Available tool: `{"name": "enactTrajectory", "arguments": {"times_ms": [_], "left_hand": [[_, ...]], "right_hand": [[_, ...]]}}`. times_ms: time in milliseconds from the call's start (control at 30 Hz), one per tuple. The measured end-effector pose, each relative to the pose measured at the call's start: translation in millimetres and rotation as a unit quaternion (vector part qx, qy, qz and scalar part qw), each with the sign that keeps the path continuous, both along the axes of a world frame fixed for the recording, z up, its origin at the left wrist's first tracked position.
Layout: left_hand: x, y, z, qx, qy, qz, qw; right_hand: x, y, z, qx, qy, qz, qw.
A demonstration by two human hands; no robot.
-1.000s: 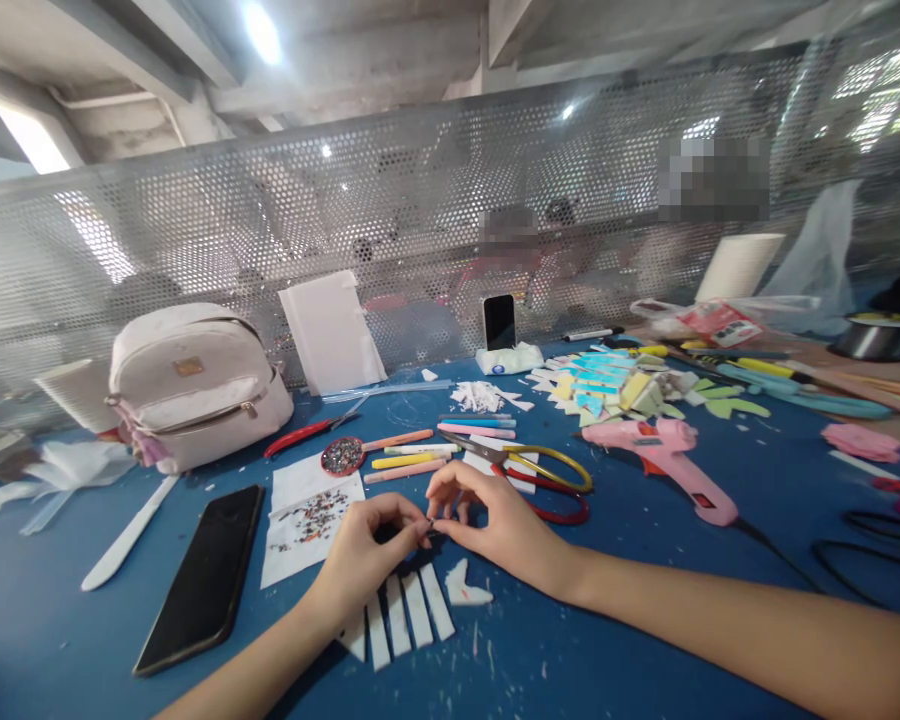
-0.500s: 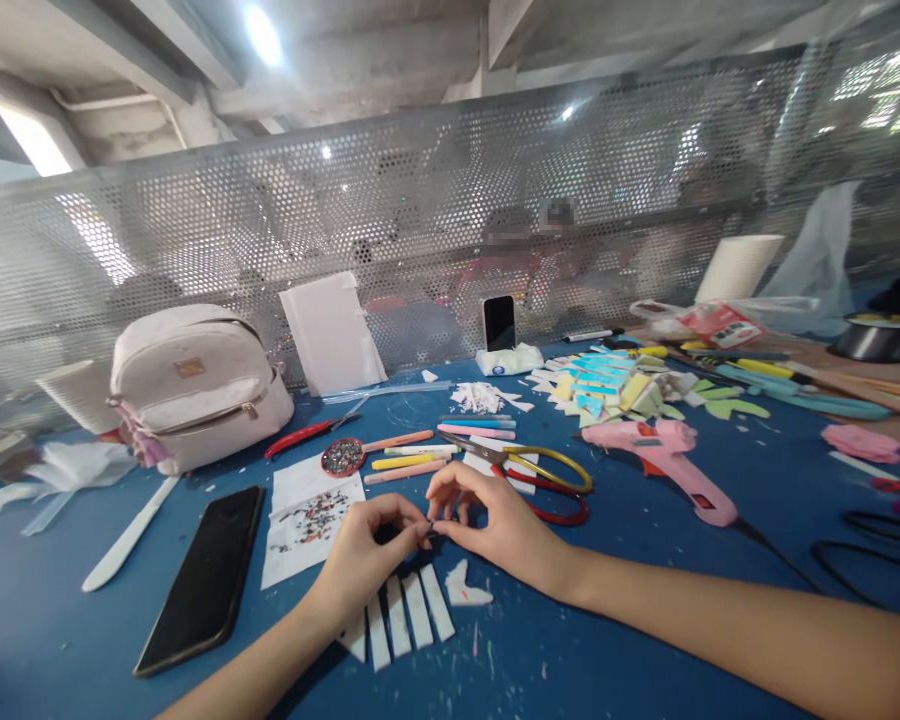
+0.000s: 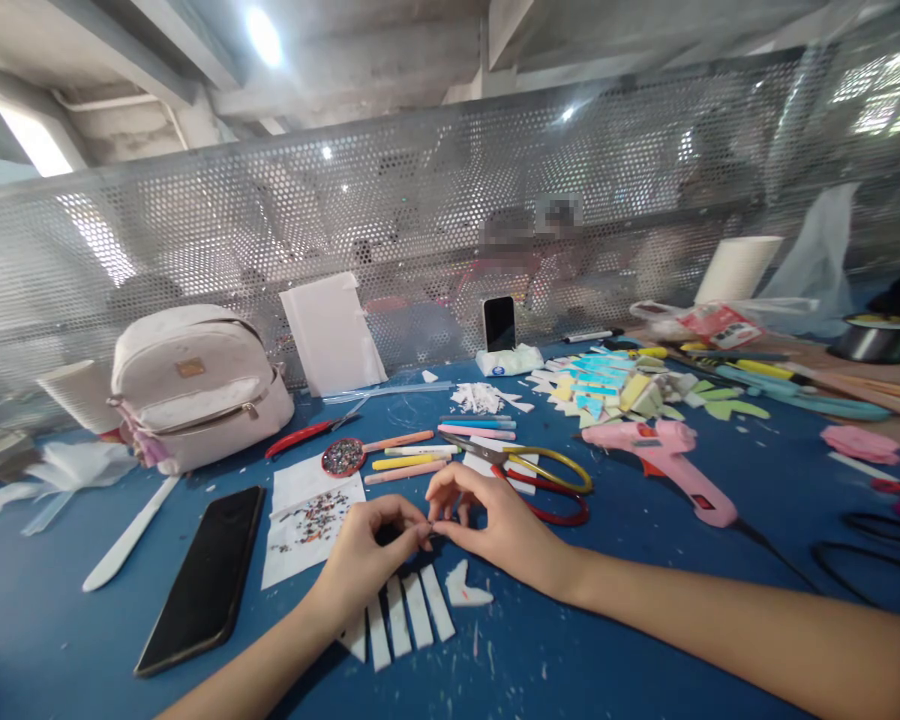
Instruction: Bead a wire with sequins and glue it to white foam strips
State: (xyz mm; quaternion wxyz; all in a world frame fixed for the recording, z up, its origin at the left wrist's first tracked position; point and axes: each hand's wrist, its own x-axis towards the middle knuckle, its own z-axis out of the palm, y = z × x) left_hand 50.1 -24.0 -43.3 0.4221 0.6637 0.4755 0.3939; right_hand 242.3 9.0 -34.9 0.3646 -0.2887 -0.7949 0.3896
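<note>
My left hand [image 3: 371, 550] and my right hand [image 3: 499, 520] meet at the fingertips over the blue table. Each pinches at a tiny dark piece between them, too small to name. Just under my left hand lie several white strips [image 3: 418, 608] side by side, with a notched white scrap [image 3: 466, 586] to their right. A white paper sheet [image 3: 281, 568] strewn with small dark bits is left of my left hand. Scissors [image 3: 547, 470] with yellow and red handles rest beyond my right hand, beside several coloured markers [image 3: 412, 462].
A black phone [image 3: 202, 580] and a white plastic knife [image 3: 131, 535] lie at left, below a pale backpack [image 3: 195, 385]. On the right are a pink glue gun [image 3: 667, 455] with its cord and a heap of coloured scraps [image 3: 615, 385]. A perforated metal screen [image 3: 420, 200] stands behind.
Almost nothing differs. Both hands stay in the same place, with only a slight shift at the fingertips.
</note>
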Motion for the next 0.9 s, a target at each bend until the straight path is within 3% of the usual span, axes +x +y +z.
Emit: {"name": "enactTrajectory", "arguments": {"times_ms": [900], "left_hand": [[0.5, -0.9, 1.3, 0.003, 0.010, 0.002, 1.000]], "right_hand": [[-0.7, -1.3, 4.2, 0.006, -0.013, -0.004, 1.000]]}}
